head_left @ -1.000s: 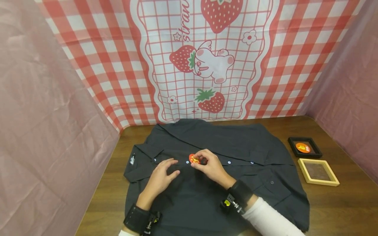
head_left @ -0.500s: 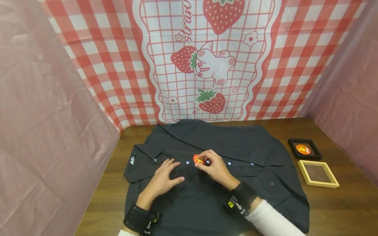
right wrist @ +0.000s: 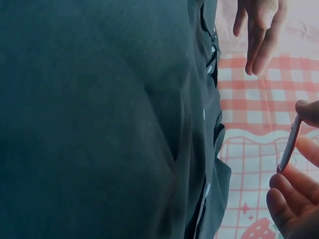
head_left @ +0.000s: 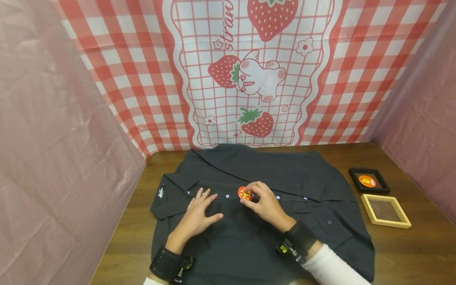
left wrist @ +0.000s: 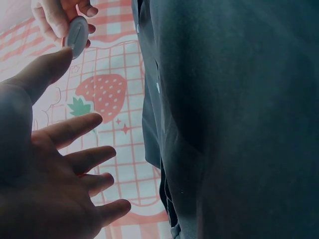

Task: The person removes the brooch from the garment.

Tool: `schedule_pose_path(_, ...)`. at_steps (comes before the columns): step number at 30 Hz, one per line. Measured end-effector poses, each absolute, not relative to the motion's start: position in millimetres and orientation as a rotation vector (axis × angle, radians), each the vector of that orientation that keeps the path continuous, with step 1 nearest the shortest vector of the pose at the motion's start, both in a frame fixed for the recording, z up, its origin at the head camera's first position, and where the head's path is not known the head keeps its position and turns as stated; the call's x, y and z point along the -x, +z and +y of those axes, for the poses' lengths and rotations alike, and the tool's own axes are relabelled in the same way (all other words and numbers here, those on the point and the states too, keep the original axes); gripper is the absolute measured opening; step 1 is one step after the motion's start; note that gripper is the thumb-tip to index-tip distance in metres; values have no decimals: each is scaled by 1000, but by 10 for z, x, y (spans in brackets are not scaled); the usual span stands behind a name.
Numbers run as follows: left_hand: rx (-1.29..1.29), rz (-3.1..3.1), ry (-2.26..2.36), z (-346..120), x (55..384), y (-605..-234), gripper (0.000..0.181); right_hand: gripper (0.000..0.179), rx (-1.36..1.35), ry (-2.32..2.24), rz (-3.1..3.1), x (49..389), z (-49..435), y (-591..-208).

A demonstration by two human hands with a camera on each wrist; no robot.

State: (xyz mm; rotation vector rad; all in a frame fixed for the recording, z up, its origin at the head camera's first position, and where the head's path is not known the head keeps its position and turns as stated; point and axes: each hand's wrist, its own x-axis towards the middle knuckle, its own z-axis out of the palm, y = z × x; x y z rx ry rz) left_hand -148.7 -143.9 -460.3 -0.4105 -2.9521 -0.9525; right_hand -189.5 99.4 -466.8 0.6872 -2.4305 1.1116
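A dark grey button-up shirt [head_left: 242,241] lies spread on the table, its collar to the left and a row of white buttons running across. Thumb and fingers of my right hand [head_left: 266,206] pinch a round red-and-yellow pin badge [head_left: 244,193] by its edge over the button row. In the left wrist view, the badge [left wrist: 77,37] shows its silvery back with a pin across it. The right wrist view has the badge [right wrist: 290,144] nearly edge-on, held off the cloth. My left hand [head_left: 198,215] is spread over the shirt near the collar, holding nothing.
On the wooden table [head_left: 420,241] at right are a black frame [head_left: 378,190] containing an orange round badge [head_left: 367,181] and a pale wooden frame [head_left: 389,224]. A red checked strawberry cloth [head_left: 246,114] hangs behind, with pink drapes [head_left: 71,178] at both sides.
My right hand has shifted a little to the right along the button row, carrying the badge. The left hand's fingers have spread wider. The shirt and frames have stayed in place.
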Motion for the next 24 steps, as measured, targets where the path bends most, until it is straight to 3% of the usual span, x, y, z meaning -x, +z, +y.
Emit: schedule_pose_path(24,338,-2992,-979,-1441,1502,-4569,66,32,-581,1072,-2563,1948,1318,-4452)
